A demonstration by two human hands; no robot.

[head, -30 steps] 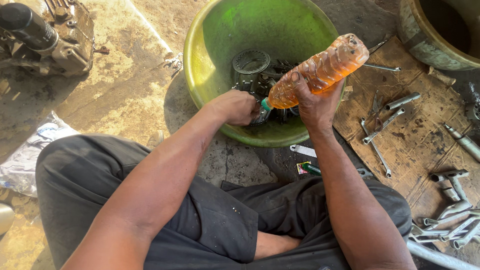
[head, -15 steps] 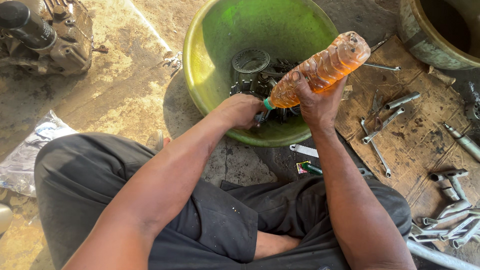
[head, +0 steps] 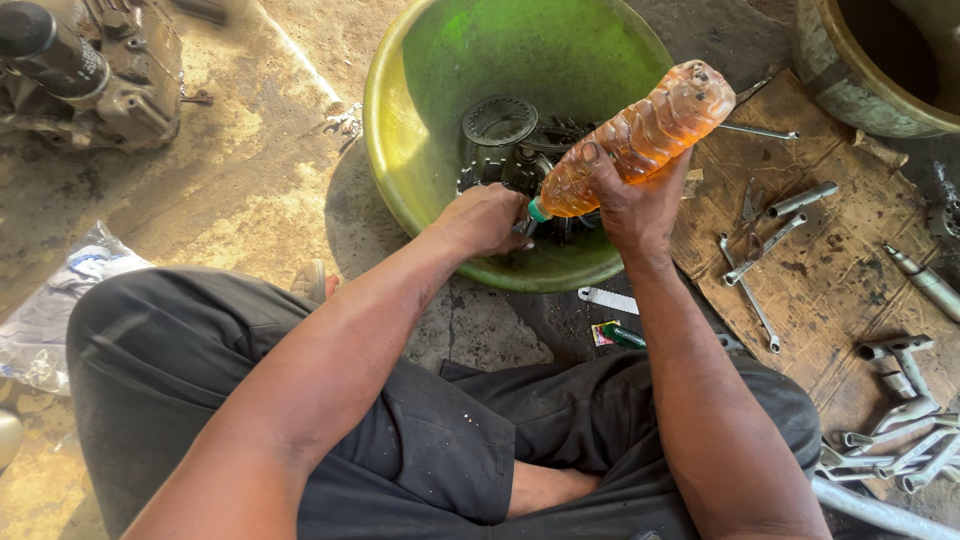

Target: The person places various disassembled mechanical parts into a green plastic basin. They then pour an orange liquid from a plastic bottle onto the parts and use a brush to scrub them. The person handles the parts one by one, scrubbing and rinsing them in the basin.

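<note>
1. Tilting neck-down over the green basin [head: 400, 150], the plastic bottle [head: 640, 135] of amber liquid is held so its green cap end points at the dark metal parts [head: 520, 160] lying in the bottom of the basin.
2. Fingers of the right hand [head: 625, 205] wrap tightly around the bottle's lower body, thumb on top; that grip keeps the neck low and the far end raised toward the basin's right rim.
3. The left hand [head: 485, 220] sits at the cap, fingers curled closed around the neck; whether they pinch the cap itself I cannot tell, since the knuckles hide it.
4. Both hands meet just inside the basin's near wall, so the liquid would fall inside it rather than on the concrete floor [head: 230, 190].
5. Room beyond the fingertips is tight: the parts lie directly below, and the near rim is just under both wrists.
6. Right of the right hand, a cardboard sheet [head: 850, 290] carries loose wrenches [head: 760, 250], near but apart from the basin.
7. Left of the left hand, the floor is open as far as an engine block [head: 90, 80], well apart.
</note>
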